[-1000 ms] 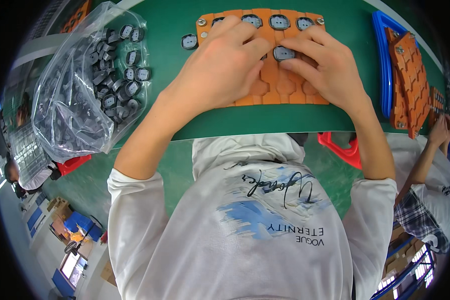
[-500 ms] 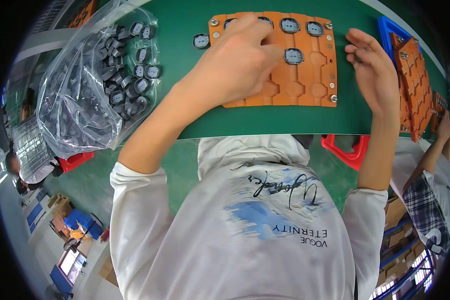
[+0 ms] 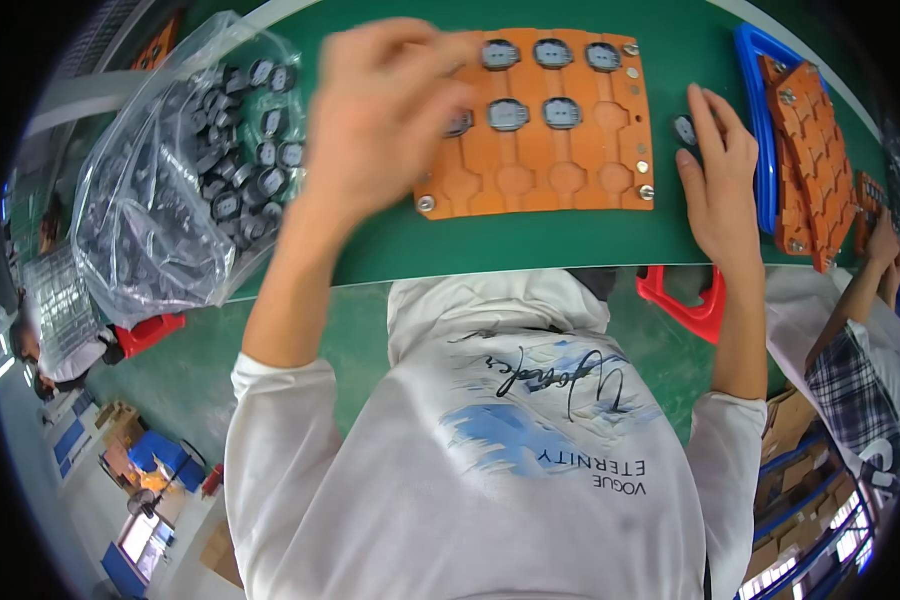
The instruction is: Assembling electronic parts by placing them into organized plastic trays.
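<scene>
An orange plate (image 3: 530,195) with rows of rounded recesses lies on the green table, a metal screw at each visible corner. Small dark rounded parts with pale grey faces fill several recesses, one of them a part (image 3: 562,113) in the middle row. The near row of recesses holds none. My left hand (image 3: 375,125) is over the plate's left edge, smeared by motion, hiding that corner; its fingers cannot be read. Right of the plate, my right hand (image 3: 722,165) is closed on a small grey part (image 3: 684,130) between thumb and fingers.
A clear plastic bag (image 3: 150,210) with many loose grey parts (image 3: 235,175) lies at the left. At the right, more orange plates (image 3: 815,165) lean by a blue tray (image 3: 757,120). A red stool (image 3: 685,305) is below the table edge. Another person's hand (image 3: 882,240) works far right.
My left hand has moved left off the plate's middle, uncovering more filled recesses in the middle row. My right hand has turned, showing the grey part between its fingers. The whole view has shifted slightly.
</scene>
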Demonstrator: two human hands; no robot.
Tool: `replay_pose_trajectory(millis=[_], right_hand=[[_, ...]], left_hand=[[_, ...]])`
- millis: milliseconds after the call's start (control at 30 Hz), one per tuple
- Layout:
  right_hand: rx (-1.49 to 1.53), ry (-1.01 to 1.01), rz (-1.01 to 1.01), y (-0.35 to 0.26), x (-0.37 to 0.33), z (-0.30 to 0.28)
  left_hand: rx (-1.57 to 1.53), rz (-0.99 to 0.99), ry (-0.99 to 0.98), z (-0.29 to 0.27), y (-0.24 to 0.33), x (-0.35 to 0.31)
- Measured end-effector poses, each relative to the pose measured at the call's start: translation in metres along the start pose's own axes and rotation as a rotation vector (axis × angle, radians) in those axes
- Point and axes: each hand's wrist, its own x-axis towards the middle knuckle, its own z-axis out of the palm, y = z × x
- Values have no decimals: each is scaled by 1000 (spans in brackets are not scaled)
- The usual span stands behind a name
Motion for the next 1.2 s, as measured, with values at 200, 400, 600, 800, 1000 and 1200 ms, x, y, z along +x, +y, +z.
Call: replay_pose_trajectory(millis=[200,400,600,800,1000,1200], right_hand=[[142,-199,-54,23,15,-20],[72,-145,171,7,27,-21],[282,-116,169,-14,42,-24],[259,-227,-247,-37,63,-13],[332,-451,-255,-25,81,-15],[303,-180,-332,-19,65,-4]], left_hand=[[-60,-374,-244,-24,-26,-24],[-102,-219,9,-30,-2,-32],[-152,66,-194,-4,32,-49],[-178,2,-227,-11,27,-57],[-160,-85,-333,-15,40,-39],[-83,-40,-406,-17,39,-35]])
